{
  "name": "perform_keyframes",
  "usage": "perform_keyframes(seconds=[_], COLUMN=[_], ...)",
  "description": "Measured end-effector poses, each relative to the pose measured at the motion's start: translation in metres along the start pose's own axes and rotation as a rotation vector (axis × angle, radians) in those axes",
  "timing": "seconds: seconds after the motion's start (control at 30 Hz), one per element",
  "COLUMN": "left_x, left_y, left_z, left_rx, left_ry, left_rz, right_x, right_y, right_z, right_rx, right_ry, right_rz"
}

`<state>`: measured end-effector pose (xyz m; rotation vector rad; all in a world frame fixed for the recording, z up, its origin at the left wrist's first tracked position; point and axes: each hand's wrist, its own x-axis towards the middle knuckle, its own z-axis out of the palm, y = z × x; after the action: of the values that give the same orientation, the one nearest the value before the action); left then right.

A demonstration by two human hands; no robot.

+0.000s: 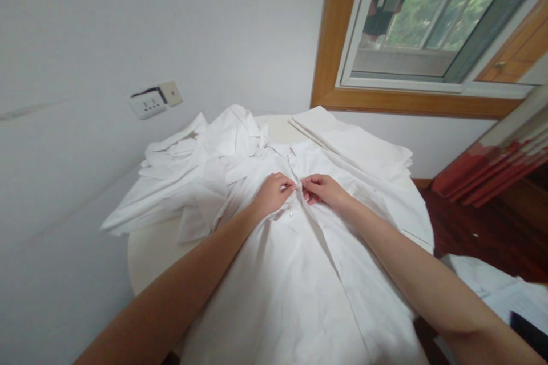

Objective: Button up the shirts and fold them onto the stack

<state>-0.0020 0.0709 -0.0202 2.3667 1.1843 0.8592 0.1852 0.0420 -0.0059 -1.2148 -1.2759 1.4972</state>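
Currently: white shirt (299,285) gripped at front opening

L hand (272,194) and R hand (325,189), fingers closed in a pinch, each hold one front edge just below collar. Shirt lies front-up on round table (149,254). Crumpled pile (184,177) to left; folded stack (355,145) behind.

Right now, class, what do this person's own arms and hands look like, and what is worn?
The left arm and right arm are bare as far as the picture shows: no sleeves. The left hand and right hand wear no gloves; no watch, bracelet or ring shows.
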Motion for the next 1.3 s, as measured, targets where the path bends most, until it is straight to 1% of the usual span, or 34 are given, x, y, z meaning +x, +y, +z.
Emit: perform_keyframes(seconds=[0.13, 0.27, 0.43, 0.6, 0.7, 0.8, 0.97, 1.03, 1.17, 1.3], left_x=[0.001, 0.001, 0.001, 0.001, 0.001, 0.001, 0.001, 0.001, 0.002, 0.003], left_y=[-0.001, -0.001, 0.000, -0.002, -0.003, -0.003, 0.000, 0.000, -0.003, -0.006], left_z=[0.000, 0.001, 0.001, 0.001, 0.002, 0.004, 0.003, 0.002, 0.003, 0.005], left_rx=[0.013, 0.031, 0.030, 0.040, 0.053, 0.085, 0.091, 0.073, 0.049, 0.056], left_ry=[0.000, 0.003, 0.010, -0.001, 0.005, 0.006, 0.027, 0.031, 0.016, 0.010], left_rz=[0.002, 0.011, 0.001, -0.009, 0.001, 0.023, 0.019, 0.011, 0.002, -0.023], right_x=[-0.002, -0.001, 0.003, 0.002, -0.001, -0.003, 0.000, 0.001, 0.001, -0.001], right_y=[-0.002, -0.002, 0.001, 0.002, 0.001, 0.002, 0.006, 0.007, 0.008, 0.006], right_z=[-0.002, -0.002, 0.002, 0.012, 0.017, 0.020, 0.023, 0.023, 0.024, 0.025], right_rx=[0.038, 0.019, -0.022, -0.103, -0.212, -0.381, -0.678, -0.729, -0.753, -0.834], right_ry=[-0.033, -0.034, 0.028, 0.112, 0.159, 0.195, 0.267, 0.279, 0.260, 0.272], right_rz=[0.012, 0.007, -0.005, -0.046, -0.065, -0.124, -0.326, -0.360, -0.373, -0.400])
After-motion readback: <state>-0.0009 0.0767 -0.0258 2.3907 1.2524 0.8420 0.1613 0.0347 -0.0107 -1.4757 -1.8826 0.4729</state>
